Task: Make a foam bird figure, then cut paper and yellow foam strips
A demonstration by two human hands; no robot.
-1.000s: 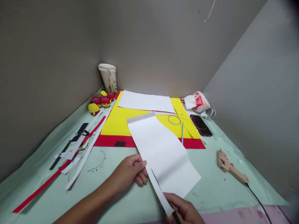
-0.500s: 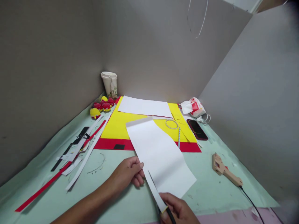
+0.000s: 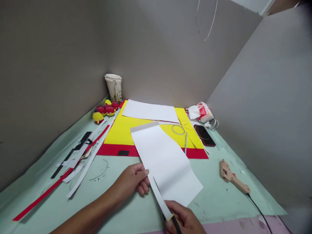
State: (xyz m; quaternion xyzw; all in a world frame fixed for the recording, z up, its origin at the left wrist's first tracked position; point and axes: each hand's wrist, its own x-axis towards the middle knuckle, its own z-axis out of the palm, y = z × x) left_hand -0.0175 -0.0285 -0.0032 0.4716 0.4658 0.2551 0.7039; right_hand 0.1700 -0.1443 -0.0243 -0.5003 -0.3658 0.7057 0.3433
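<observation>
My left hand pinches the left edge of a white paper sheet between thumb and curled fingers. At the bottom, my right hand grips scissors by their dark handle. One scissor blade tip shows above the paper, close to my left hand. A narrow white strip runs along the sheet's left edge beside the blades, down to the scissors' pivot. The lower blade is mostly hidden under the paper. The sheet's far end has a folded flap and rests over a yellow and red board.
Paper strips in red, black and white lie left. Red and yellow balls sit by a paper cup. Another white sheet, a ring and a pencil lie on the board. Right: phone, tissue pack, corded glue gun.
The whole view has shifted slightly, so the things and both hands appear a little further left. My grip on the paper and on the scissors looks the same.
</observation>
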